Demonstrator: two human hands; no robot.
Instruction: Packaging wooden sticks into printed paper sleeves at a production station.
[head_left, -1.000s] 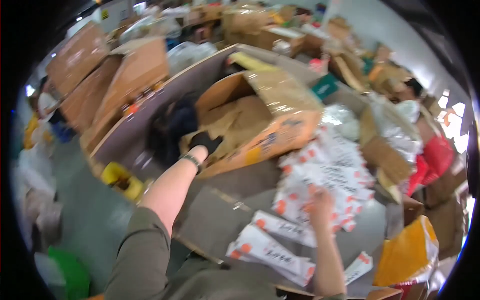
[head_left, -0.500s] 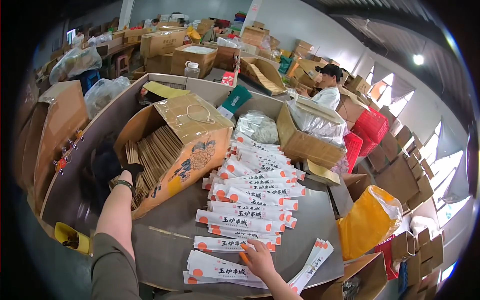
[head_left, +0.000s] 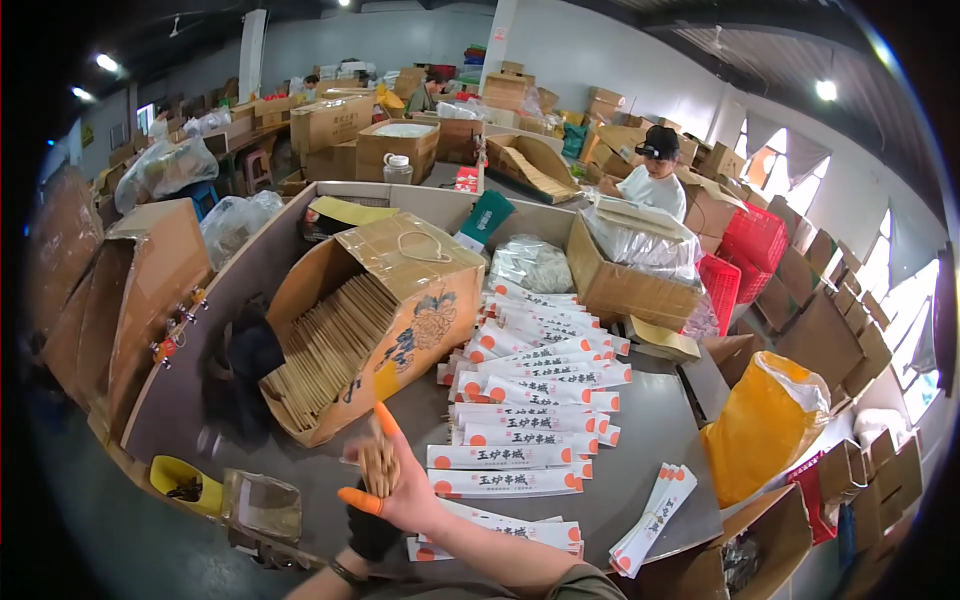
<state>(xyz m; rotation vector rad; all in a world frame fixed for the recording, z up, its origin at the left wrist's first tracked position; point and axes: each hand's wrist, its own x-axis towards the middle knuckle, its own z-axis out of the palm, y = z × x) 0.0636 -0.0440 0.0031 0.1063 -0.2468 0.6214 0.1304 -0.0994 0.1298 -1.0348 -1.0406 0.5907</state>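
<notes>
Your right hand [head_left: 408, 492] held 1 tan stick bundle [head_left: 380, 470]; I couldn't tell your gloved left hand's [head_left: 373, 535] grip.

Yellow sack [head_left: 762, 432], red crates [head_left: 752, 238], lidded bottle [head_left: 397, 173]

Item: my own two hands, the left [head_left: 376, 530] in one black glove with a dark band [head_left: 348, 571] at my wrist, the right [head_left: 408, 492] ungloved, two digits capped in orange covers [head_left: 361, 501], plus one olive-grey sleeve [head_left: 588, 584].
</notes>
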